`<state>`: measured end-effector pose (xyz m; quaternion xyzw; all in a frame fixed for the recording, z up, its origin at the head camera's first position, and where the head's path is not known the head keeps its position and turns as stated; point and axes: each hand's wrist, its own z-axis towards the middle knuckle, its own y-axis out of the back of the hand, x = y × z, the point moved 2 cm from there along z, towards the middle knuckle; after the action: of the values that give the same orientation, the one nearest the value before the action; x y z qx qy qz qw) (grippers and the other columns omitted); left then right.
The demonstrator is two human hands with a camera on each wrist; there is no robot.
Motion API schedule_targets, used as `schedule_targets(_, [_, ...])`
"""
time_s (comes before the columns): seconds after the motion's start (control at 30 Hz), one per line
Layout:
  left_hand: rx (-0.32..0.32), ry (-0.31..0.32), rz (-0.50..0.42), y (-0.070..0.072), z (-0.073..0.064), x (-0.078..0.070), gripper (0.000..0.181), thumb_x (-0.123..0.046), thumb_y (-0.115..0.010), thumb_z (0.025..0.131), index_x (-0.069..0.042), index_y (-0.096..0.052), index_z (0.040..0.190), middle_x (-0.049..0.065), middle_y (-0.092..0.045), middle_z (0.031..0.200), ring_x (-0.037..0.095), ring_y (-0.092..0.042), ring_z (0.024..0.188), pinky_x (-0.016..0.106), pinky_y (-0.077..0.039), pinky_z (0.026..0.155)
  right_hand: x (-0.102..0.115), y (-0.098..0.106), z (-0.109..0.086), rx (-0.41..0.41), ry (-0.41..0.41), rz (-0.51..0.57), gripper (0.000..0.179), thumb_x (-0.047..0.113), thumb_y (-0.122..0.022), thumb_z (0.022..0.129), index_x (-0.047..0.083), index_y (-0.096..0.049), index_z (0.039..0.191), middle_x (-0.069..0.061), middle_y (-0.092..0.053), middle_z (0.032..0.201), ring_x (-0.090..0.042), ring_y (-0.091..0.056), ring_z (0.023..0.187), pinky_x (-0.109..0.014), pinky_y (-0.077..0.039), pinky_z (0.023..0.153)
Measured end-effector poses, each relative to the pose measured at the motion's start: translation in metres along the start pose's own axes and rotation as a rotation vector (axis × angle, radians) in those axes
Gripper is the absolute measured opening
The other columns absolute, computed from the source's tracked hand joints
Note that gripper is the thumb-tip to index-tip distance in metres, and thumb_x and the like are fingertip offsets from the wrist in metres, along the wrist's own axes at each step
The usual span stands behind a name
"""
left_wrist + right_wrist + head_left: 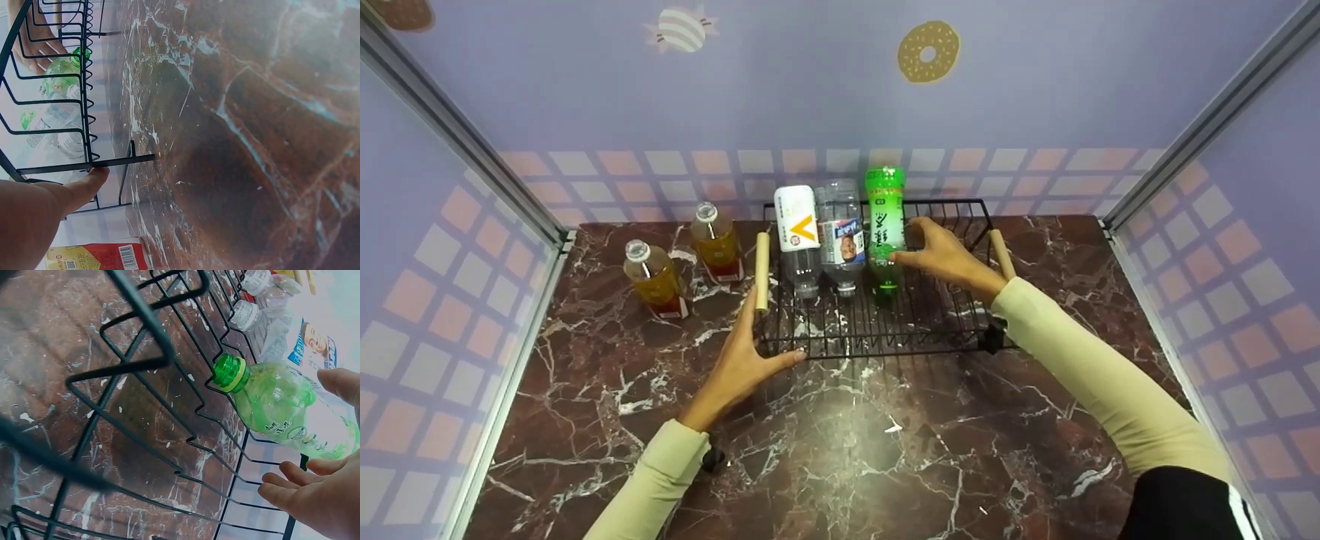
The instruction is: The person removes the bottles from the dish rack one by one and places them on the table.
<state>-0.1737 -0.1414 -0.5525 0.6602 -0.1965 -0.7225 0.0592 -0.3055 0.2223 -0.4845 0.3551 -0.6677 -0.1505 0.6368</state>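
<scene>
A black wire dish rack (885,352) with pale wooden handles holds three upside-down bottles. One has a white label with an orange V (796,217); beside it stands a clear bottle (840,244) with a face on its label. The third is a green-tinted, capless bottle (886,217), neck down between the wires. My right hand (949,255) is spread at this bottle's right side; in the right wrist view, thumb and fingers lie loosely on either side of it. My left hand (742,360) touches the rack's front left corner, its thumb (84,188) straight against the wire.
Two upright bottles of amber drink (656,281) with red-and-yellow labels stand left of the rack on the dark red marbled table (840,450). A lilac back wall (810,90) rises close behind the rack, with side panels at both ends of the table.
</scene>
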Motion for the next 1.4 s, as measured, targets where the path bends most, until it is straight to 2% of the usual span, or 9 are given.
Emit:
schedule_targets(0.1, [-0.004,0.005,-0.009,-0.003,-0.003,0.001,0.141,-0.039,-0.101,0.08,-0.024,-0.002,0.179,0.019,-0.004,0.184,0.044,-0.017,0.167,0.071,-0.017,0.132,0.0,-0.003,0.003,0.01,0.001,-0.008,0.1,0.043,-0.083,0.098,-0.006,-0.03,0.167,-0.032,-0.04,0.168,-0.049,-0.043,0.153,-0.063,-0.037,0.128])
schedule_targets(0.2, [-0.004,0.02,-0.037,-0.005,-0.005,0.001,0.141,-0.036,-0.101,0.08,-0.023,-0.002,0.179,0.022,-0.012,0.182,0.043,-0.028,0.164,0.067,-0.025,0.132,0.0,-0.006,0.005,0.019,0.001,-0.008,0.103,0.042,-0.084,0.097,-0.008,-0.027,0.168,-0.033,-0.039,0.169,-0.049,-0.042,0.154,-0.062,-0.036,0.129])
schedule_targets(0.3, [0.005,0.038,-0.063,-0.008,-0.007,0.001,0.141,-0.033,-0.101,0.08,-0.021,-0.002,0.179,0.026,-0.024,0.178,0.042,-0.04,0.158,0.063,-0.037,0.128,0.001,-0.009,0.006,0.015,0.006,0.007,0.101,0.038,-0.086,0.097,-0.008,-0.029,0.167,-0.033,-0.046,0.164,-0.048,-0.047,0.15,-0.061,-0.038,0.128])
schedule_targets(0.43, [0.008,0.041,-0.089,-0.011,-0.006,0.001,0.14,-0.032,-0.101,0.081,-0.023,-0.001,0.179,0.03,-0.036,0.171,0.045,-0.046,0.153,0.061,-0.048,0.12,0.0,-0.01,0.006,-0.011,0.011,0.042,0.099,0.033,-0.089,0.094,-0.007,-0.032,0.165,-0.03,-0.058,0.151,-0.047,-0.056,0.14,-0.061,-0.043,0.124])
schedule_targets(0.57, [0.001,0.045,-0.08,-0.012,-0.007,0.001,0.139,-0.029,-0.101,0.081,-0.026,-0.002,0.179,0.031,-0.035,0.172,0.048,-0.047,0.152,0.065,-0.046,0.12,-0.003,-0.014,0.007,0.004,0.014,0.07,0.094,0.032,-0.088,0.096,-0.007,-0.035,0.163,-0.028,-0.062,0.143,-0.045,-0.06,0.134,-0.06,-0.048,0.121])
schedule_targets(0.83, [0.0,0.053,-0.056,-0.011,-0.01,0.001,0.138,-0.026,-0.1,0.082,-0.034,-0.001,0.179,0.028,-0.032,0.174,0.046,-0.046,0.153,0.066,-0.044,0.122,-0.005,-0.022,0.009,0.031,0.024,0.102,0.066,0.029,-0.086,0.097,0.001,-0.051,0.146,-0.019,-0.067,0.129,-0.037,-0.066,0.12,-0.056,-0.055,0.111])
schedule_targets(0.93, [0.0,0.054,-0.05,-0.01,-0.011,0.001,0.139,-0.028,-0.1,0.082,-0.034,-0.001,0.179,0.025,-0.028,0.177,0.042,-0.044,0.156,0.066,-0.041,0.124,-0.003,-0.022,0.01,0.031,0.018,0.103,0.066,0.028,-0.086,0.097,-0.001,-0.051,0.146,-0.021,-0.067,0.13,-0.039,-0.066,0.12,-0.056,-0.056,0.11])
schedule_targets(1.17, [-0.004,0.031,-0.057,-0.007,-0.006,0.001,0.139,-0.031,-0.101,0.081,-0.029,-0.002,0.179,0.023,-0.026,0.178,0.039,-0.044,0.157,0.067,-0.038,0.126,0.002,-0.013,0.011,-0.021,0.007,0.086,0.096,0.03,-0.088,0.095,-0.01,-0.033,0.164,-0.029,-0.062,0.141,-0.044,-0.062,0.129,-0.058,-0.051,0.118])
schedule_targets(1.4, [-0.005,0.036,-0.095,-0.004,-0.004,0.003,0.14,-0.033,-0.101,0.08,-0.03,-0.003,0.179,0.027,-0.032,0.174,0.044,-0.044,0.156,0.064,-0.042,0.124,0.006,-0.003,0.003,-0.043,0.006,0.136,0.091,0.03,-0.087,0.097,-0.006,-0.036,0.164,-0.027,-0.064,0.142,-0.04,-0.066,0.123,-0.055,-0.056,0.11])
